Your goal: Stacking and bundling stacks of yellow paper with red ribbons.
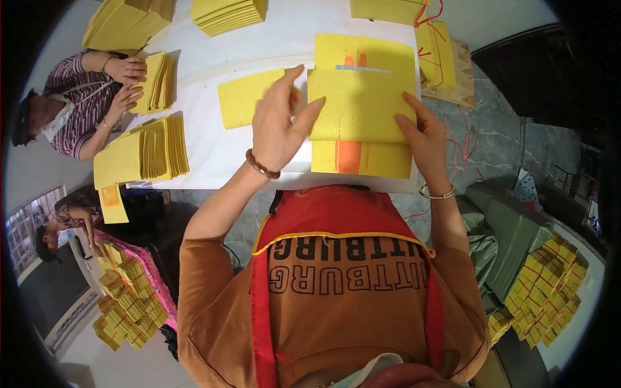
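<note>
A folded-looking yellow paper sheet (359,103) lies in front of me over other yellow paper with an orange stripe (349,157). The striped paper shows above and below it. My left hand (279,119) is at the sheet's left edge, its thumb tip touching the paper and its index finger stretched away. On the right edge, the thumb and index finger of my right hand (427,137) rest apart on the paper; its other fingers are partly hidden. Another yellow sheet (249,100) lies flat beyond my left hand.
Stacks of folded yellow paper (162,150) stand on the white table (207,155), with more stacks (228,14) at its far side. A co-worker (77,103) handles one at left. A red-tied bundle (436,57) sits on a board at right. Bundles (543,291) are piled at lower right.
</note>
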Tool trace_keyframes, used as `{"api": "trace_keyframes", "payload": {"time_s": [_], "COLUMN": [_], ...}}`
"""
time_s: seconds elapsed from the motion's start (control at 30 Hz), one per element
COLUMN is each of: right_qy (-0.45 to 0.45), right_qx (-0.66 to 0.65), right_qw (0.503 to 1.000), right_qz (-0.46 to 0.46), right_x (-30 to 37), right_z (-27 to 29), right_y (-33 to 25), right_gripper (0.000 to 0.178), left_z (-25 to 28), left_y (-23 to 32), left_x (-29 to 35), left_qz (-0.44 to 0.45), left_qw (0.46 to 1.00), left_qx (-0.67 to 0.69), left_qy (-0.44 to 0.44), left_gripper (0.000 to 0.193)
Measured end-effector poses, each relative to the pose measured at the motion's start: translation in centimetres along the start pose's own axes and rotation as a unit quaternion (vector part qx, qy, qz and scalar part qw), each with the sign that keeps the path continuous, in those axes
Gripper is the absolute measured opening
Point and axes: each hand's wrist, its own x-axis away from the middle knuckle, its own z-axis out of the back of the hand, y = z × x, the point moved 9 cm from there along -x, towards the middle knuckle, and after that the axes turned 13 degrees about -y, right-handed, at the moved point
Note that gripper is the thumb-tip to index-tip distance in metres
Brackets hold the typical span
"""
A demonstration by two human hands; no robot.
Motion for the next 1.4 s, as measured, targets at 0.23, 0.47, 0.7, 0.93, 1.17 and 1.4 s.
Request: {"api": "trace_keyframes", "payload": {"time_s": [0.23,0.47,0.7,0.93,1.17,1.4], "right_qy": [0.012,-0.001,-0.076,-0.091,-0.224,-0.022], "right_qx": [0.015,0.289,0.537,0.556,0.179,-0.067], "right_qw": [1.0,0.957,0.83,0.823,0.952,0.988], "right_qz": [0.01,-0.04,0.13,0.074,0.108,0.141], "right_x": [0.0,0.6,1.3,0.7,0.4,1.5], "right_z": [0.2,-0.6,-5.5,-5.4,-3.8,1.3], "right_y": [0.4,-3.2,-3.7,-2.9,-3.4,-4.1], "right_gripper": [0.042,0.045,0.057,0.06,0.061,0.053], "left_z": [-6.1,-8.8,-8.7,-7.3,-10.1,0.8], "left_y": [6.7,4.1,4.1,5.2,7.0,5.5], "left_x": [-1.4,-1.2,-1.2,-0.8,0.4,0.5], "left_qz": [-0.2,-0.17,-0.18,-0.23,-0.231,-0.206], "left_qw": [0.946,0.917,0.919,0.928,0.851,0.948], "left_qx": [-0.224,-0.322,-0.314,-0.225,-0.467,-0.239], "left_qy": [-0.12,-0.162,-0.157,-0.189,-0.07,0.046], "left_gripper": [0.049,0.061,0.06,0.057,0.047,0.053]}}
